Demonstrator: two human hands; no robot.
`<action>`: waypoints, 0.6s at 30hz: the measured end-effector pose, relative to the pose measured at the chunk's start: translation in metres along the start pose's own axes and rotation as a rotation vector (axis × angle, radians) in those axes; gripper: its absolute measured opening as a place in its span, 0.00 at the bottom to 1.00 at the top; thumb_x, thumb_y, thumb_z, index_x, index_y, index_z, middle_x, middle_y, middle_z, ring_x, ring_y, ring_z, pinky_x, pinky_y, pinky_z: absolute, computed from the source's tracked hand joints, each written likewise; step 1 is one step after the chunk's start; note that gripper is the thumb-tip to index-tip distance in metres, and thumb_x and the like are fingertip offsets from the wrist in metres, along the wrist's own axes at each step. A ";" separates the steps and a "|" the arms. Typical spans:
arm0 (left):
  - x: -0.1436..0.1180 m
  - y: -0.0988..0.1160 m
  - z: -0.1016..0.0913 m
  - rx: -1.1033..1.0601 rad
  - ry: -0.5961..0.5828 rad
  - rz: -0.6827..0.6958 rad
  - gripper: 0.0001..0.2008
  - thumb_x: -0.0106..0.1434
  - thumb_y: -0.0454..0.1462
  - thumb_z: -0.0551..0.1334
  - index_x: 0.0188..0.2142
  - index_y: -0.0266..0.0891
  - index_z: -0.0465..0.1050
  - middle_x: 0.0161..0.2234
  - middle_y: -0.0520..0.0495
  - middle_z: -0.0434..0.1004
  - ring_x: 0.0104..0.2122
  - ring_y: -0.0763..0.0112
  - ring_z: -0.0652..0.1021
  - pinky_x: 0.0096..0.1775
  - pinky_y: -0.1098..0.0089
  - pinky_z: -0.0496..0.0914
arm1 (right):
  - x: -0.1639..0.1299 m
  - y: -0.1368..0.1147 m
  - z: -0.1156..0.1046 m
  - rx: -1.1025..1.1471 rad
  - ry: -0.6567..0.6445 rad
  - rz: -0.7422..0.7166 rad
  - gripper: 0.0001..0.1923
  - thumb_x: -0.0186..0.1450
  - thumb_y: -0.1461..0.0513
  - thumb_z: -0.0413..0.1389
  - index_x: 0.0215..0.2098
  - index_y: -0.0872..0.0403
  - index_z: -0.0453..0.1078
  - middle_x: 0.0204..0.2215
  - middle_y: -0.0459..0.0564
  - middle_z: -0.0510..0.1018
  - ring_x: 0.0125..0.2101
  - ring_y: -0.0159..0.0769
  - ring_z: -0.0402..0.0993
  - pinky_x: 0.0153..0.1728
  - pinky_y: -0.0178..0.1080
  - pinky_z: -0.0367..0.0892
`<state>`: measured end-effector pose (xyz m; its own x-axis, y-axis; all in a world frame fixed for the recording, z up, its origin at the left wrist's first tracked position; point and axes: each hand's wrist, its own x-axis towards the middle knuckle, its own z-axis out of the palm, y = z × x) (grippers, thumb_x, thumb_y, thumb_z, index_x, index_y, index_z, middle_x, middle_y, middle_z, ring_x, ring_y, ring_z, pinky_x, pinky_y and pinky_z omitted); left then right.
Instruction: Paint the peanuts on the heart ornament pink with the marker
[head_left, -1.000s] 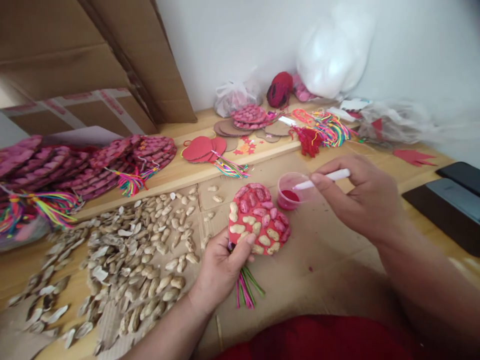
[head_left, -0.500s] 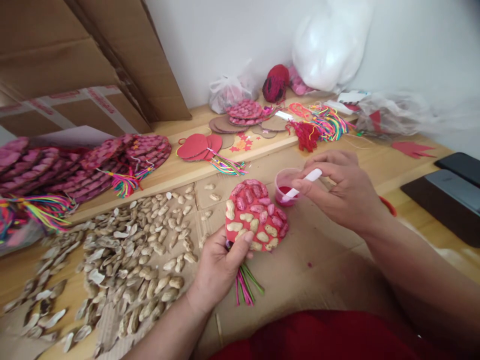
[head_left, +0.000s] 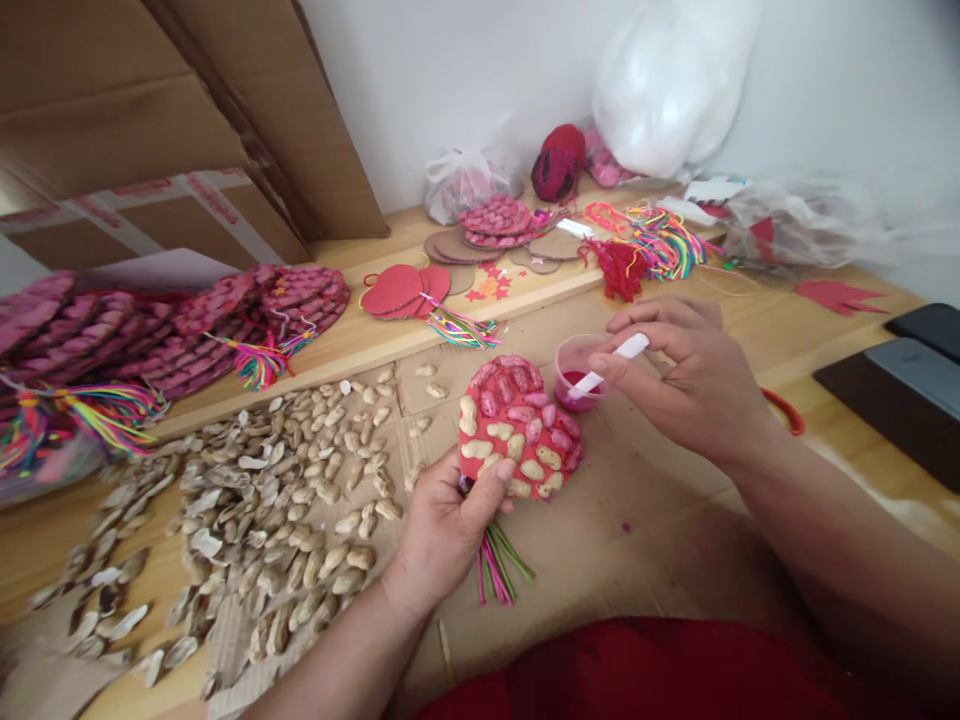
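My left hand (head_left: 457,515) grips a round red disc (head_left: 491,388) by its lower edge, thumb on top. Peanut shells cover the disc: those along its upper and right side are painted pink, the lower left ones are plain tan. A pink and green tassel (head_left: 501,565) hangs below it. Pinched in the fingers of my right hand (head_left: 675,375) is a white brush-like stick (head_left: 626,350), whose lower end is inside a small clear cup (head_left: 568,360) of pink-red paint (head_left: 581,398). The stick's tip is hidden in the cup. The cup stands on cardboard, just right of the disc.
Loose peanut shells (head_left: 300,510) spread over cardboard at left. Stacks of pink peanut discs (head_left: 135,320) with bright tassels lie behind them. Farther back are red discs (head_left: 405,290), a ball of yarn (head_left: 559,165) and colourful cords (head_left: 667,240). A phone (head_left: 919,375) lies at right.
The whole view has shifted slightly, so things sit a little farther right. My left hand keeps hold of the disc, and the stick remains in the cup.
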<state>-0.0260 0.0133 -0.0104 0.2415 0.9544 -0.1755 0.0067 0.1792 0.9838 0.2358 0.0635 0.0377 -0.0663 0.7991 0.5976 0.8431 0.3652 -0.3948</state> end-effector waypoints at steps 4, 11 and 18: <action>0.001 0.002 0.001 -0.033 0.002 -0.008 0.17 0.66 0.50 0.67 0.32 0.38 0.75 0.24 0.53 0.73 0.24 0.76 0.69 0.26 0.76 0.64 | 0.000 0.000 0.001 0.004 -0.019 -0.021 0.13 0.65 0.48 0.61 0.31 0.47 0.75 0.38 0.49 0.83 0.42 0.47 0.77 0.50 0.56 0.66; 0.001 -0.001 0.001 -0.109 0.001 -0.015 0.17 0.66 0.50 0.68 0.33 0.38 0.75 0.23 0.54 0.71 0.22 0.79 0.67 0.24 0.78 0.62 | 0.001 -0.001 -0.012 0.021 0.086 -0.007 0.09 0.65 0.53 0.62 0.33 0.49 0.75 0.34 0.49 0.83 0.40 0.42 0.77 0.49 0.51 0.66; 0.004 0.002 0.003 -0.166 -0.031 0.001 0.16 0.66 0.49 0.68 0.32 0.38 0.76 0.23 0.54 0.72 0.22 0.79 0.67 0.24 0.78 0.64 | -0.008 -0.027 -0.023 0.320 0.134 0.016 0.02 0.65 0.60 0.63 0.37 0.47 0.76 0.31 0.44 0.81 0.32 0.34 0.76 0.37 0.42 0.70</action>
<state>-0.0223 0.0164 -0.0086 0.2711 0.9473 -0.1708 -0.1536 0.2177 0.9638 0.2260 0.0367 0.0597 0.0345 0.7440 0.6673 0.6317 0.5011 -0.5914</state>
